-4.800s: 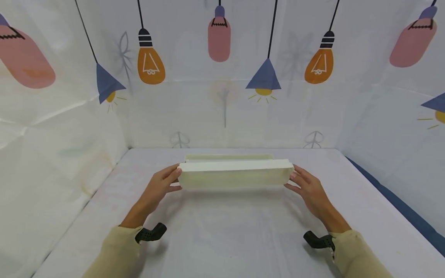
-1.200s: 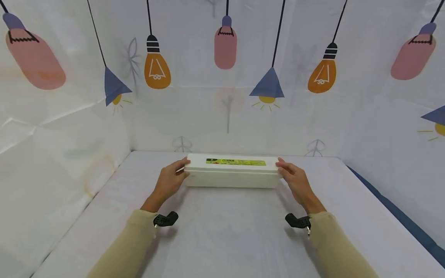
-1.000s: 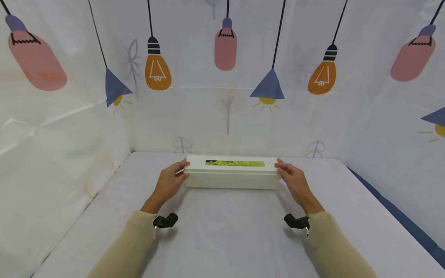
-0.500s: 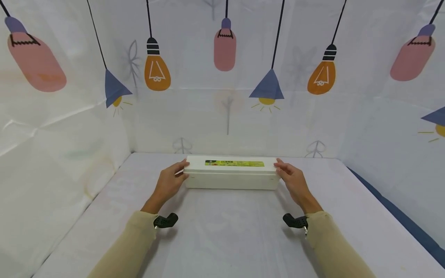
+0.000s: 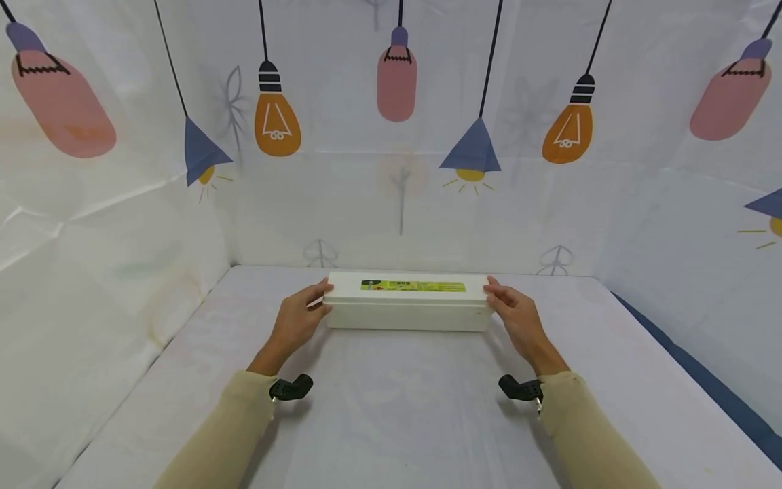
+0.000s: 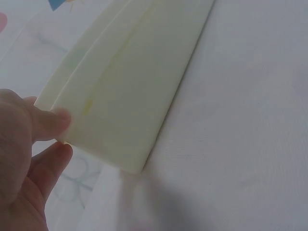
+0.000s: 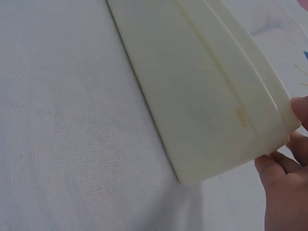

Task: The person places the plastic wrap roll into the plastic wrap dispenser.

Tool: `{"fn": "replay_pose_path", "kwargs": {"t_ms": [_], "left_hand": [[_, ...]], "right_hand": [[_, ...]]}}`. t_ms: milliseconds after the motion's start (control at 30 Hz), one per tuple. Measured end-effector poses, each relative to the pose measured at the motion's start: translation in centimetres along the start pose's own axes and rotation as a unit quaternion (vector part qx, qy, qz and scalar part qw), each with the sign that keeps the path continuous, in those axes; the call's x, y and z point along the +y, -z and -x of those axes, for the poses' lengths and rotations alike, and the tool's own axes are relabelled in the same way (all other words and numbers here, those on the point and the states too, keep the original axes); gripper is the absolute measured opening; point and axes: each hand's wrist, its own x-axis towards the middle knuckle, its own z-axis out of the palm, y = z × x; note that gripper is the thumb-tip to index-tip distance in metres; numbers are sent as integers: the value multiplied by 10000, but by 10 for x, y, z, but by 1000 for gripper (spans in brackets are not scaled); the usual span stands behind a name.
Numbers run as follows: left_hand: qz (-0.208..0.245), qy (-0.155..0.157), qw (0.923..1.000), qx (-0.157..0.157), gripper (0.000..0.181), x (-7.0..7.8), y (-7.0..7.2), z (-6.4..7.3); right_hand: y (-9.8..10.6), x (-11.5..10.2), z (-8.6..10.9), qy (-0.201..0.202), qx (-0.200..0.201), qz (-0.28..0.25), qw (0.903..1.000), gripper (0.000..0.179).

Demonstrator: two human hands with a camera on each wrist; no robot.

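Note:
A long white box [image 5: 406, 317] with its lid [image 5: 409, 297] on sits on the table toward the back. A yellow-green label [image 5: 413, 286] runs along the lid's top. At the box's left end my left hand [image 5: 296, 320] holds the lid edge between fingers and thumb. My right hand [image 5: 516, 322] grips the opposite end in the same way. In the left wrist view, the thumb presses the end of the box [image 6: 130, 101] near the seam. The right wrist view shows fingertips at the corner of the box [image 7: 192, 96]. The inside of the box is hidden.
White cloth covers the table [image 5: 397, 407]. Behind it hangs a white backdrop [image 5: 342, 204] printed with lamps and bulbs, with side walls left and right. A dark blue strip [image 5: 690, 360] lies along the right edge. Each wrist carries a black camera mount [image 5: 292, 387].
In the oldest frame both hands held one long piece, tilted, in front of another. Since then the two have come together as a covered box. Over the last second almost nothing moves.

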Motion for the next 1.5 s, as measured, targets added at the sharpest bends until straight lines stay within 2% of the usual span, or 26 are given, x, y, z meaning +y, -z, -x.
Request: {"fn": "replay_pose_path", "kwargs": {"t_ms": [267,500,867,1167,1500], "left_hand": [[-32,117,9999,-58,45,-1,0,2],[18,21,10000,-89,44,-2,1,1],[162,258,9994,-132,45,-3,2,1],[-53,262,9995,-136,46,-8,1,-1],[-193,451,9986,-214,47,-6,1,-2]], "right_hand": [[0,2,1,-20,-5,-101,9999,37],[1,3,0,-36,-50,-105,9999,37],[1,4,-1,-130,42,-100,9999,38],[2,6,3,-295,152,-119,9994,42],[3,9,1,-341,258,-12,9991,44]]}}
